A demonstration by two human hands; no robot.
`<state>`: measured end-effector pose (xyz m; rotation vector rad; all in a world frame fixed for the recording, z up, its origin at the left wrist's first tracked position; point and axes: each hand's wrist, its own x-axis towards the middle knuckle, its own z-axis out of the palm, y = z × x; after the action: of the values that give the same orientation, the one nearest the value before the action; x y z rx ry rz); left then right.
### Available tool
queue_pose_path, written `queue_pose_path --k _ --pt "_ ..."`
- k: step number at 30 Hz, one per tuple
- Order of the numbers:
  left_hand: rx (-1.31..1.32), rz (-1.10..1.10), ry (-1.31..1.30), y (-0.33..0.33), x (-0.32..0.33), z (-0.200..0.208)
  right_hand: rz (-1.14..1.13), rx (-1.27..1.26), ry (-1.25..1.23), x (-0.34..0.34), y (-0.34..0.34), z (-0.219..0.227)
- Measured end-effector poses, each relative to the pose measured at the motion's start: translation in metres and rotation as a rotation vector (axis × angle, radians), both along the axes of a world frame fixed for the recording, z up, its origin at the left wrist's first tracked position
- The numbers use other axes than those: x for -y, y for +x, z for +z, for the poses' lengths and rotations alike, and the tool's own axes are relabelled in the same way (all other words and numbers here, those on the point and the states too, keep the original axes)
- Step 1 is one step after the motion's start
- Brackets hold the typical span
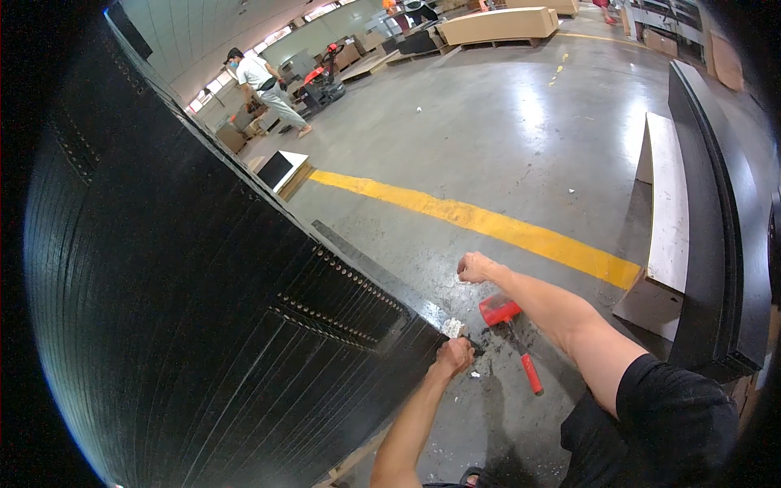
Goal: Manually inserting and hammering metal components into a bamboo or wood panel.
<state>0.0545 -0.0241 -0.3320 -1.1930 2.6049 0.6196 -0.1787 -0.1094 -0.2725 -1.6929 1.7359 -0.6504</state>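
Got a panel stack (203, 244) all along the left, with the left grip (455, 355) at its right corner and the right grip (475, 267) farther out over the floor (390, 138). Spotted a mallet (531, 375) lying on the floor right of the left one. Beyond both, see a stripe (455, 213) crossing over. Got a beam (724, 228) far right, boxy piece (671, 203) just left of it. Way back left, see a person (264, 85) beside a cart (324, 88).

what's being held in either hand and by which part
It cannot be told: the left hand is curled beside the black stack; the right hand is curled too, contents unclear.
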Motion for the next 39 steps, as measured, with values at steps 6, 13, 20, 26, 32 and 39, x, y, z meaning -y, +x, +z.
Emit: queue_pose_path --k 6,13,20,26,32,39 --pt "0.018 -0.06 0.011 0.0 0.011 -0.006 0.042 -0.038 -0.036 0.003 -0.001 -0.002" --pt "-0.015 -0.095 -0.04 0.003 0.004 0.006 0.033 -0.031 -0.058 0.003 0.002 0.001" --pt "-0.036 -0.087 -0.094 0.009 0.001 0.001 0.028 -0.062 -0.046 0.006 0.0 0.001" --pt "0.114 -0.037 -0.007 0.012 0.001 0.021 0.041 -0.076 -0.065 0.018 0.018 -0.002" --pt "-0.011 -0.086 -0.058 -0.004 -0.008 0.027 -0.001 0.018 -0.087 0.028 -0.002 -0.022" --pt "-0.056 -0.091 -0.127 0.0 -0.01 0.02 0.023 0.017 -0.076 0.026 0.002 -0.021"
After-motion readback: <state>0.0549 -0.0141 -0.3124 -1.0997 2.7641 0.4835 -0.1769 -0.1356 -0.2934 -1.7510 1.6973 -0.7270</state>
